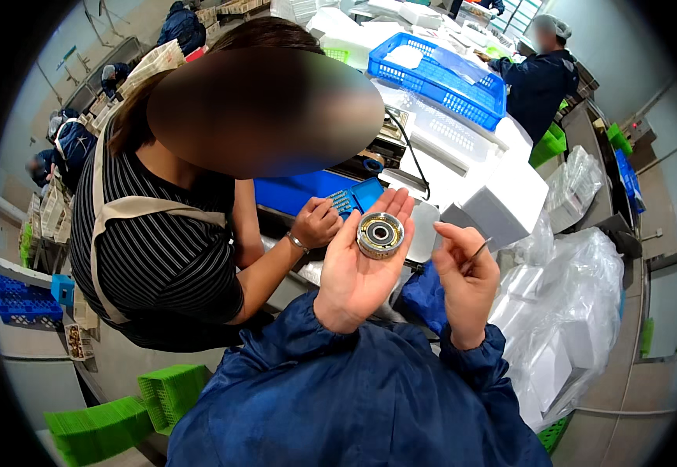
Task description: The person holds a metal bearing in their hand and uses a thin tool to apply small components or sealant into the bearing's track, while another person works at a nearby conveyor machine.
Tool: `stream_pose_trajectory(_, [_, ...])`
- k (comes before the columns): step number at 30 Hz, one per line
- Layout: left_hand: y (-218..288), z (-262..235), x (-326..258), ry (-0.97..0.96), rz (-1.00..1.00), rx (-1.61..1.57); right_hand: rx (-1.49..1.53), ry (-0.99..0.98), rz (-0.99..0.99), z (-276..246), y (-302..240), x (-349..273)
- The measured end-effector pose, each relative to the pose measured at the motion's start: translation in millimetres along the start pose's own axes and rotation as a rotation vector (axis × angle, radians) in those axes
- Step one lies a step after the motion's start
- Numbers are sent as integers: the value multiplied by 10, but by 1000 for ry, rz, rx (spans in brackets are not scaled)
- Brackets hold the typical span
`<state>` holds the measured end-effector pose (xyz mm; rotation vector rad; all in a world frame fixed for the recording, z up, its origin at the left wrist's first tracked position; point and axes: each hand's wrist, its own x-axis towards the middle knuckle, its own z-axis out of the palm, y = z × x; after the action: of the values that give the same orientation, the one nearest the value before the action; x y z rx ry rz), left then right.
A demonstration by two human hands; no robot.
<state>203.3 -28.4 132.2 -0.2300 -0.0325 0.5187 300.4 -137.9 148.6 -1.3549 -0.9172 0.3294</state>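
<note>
Round metal part [379, 234], ring-shaped with a dark centre hole, lay flat on the upturned palm of the person's left hand [360, 261], whose fingers [397, 208] were spread open and straight, cradling it rather than gripping. Just beside it, the right hand [465, 276] was raised with thumb and forefinger pinched shut on thin metal tweezers [479, 251], the other fingers curled inward. Both forearms wore dark blue sleeves [354, 389]. Across the table [463, 167], a co-worker in a striped top and beige apron [151, 249] held a small blue tray [354, 198] of tiny parts in one hand [315, 223]. Behind stood a blue plastic basket [439, 78] and white foam blocks [506, 204], with clear plastic bags [572, 303] heaped to the right and green crates [168, 393] at lower left.
</note>
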Motion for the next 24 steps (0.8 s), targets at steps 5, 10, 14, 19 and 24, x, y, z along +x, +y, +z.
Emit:
stream_pose_trajectory(5, [-29, -13, 3, -27, 6, 120, -262, -151, -43, 32, -87, 110])
stream_pose_trajectory(10, [-62, 25, -7, 5, 43, 219, -341, -239, -22, 72, -157, 167])
stream_pose_trajectory(14, [-82, 49, -12, 20, 53, 328, -407, -254, -71, 103, -158, 197])
stream_pose_trajectory(19, [-83, 31, -3, 17, 56, 369, -375, -243, -108, 131, -102, 212])
stream_pose_trajectory(24, [-96, 37, 25, 33, 54, 369, -383, -251, -99, 127, -109, 226])
